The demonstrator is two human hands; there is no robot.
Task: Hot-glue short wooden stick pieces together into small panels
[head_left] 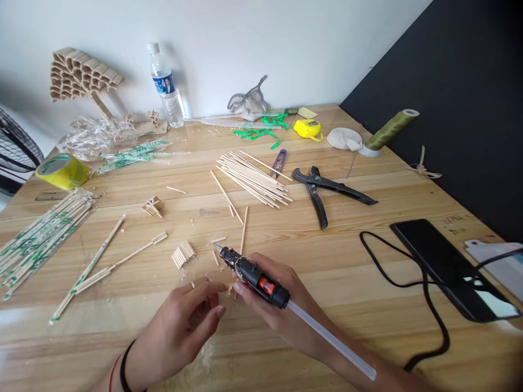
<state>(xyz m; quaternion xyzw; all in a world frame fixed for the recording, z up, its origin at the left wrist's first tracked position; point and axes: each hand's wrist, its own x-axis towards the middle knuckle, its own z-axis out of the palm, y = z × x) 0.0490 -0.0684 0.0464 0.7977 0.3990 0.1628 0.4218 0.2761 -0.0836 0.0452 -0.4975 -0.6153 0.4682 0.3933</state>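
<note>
My right hand [278, 288] is wrapped round a black glue gun [255, 276], whose nozzle points to the upper left and from whose back a long clear glue stick [333, 340] sticks out. Close to its left is my left hand [190, 321], fingers curled but apart, with nothing visible between them. A small block of short sticks [183, 255] lies beyond my left hand. Short stick pieces [215, 257] lie near the nozzle, and a long thin stick [244, 231] runs behind the gun. Farther back is a pile of thin wooden sticks [253, 179].
Black cutters [314, 190] and purple snips [279, 162] lie right of the pile. A phone [449, 267] and black cable [433, 310] are at the right. Packaged sticks [49, 234] and yellow tape [63, 170] sit left. A bottle [166, 90] stands at the back.
</note>
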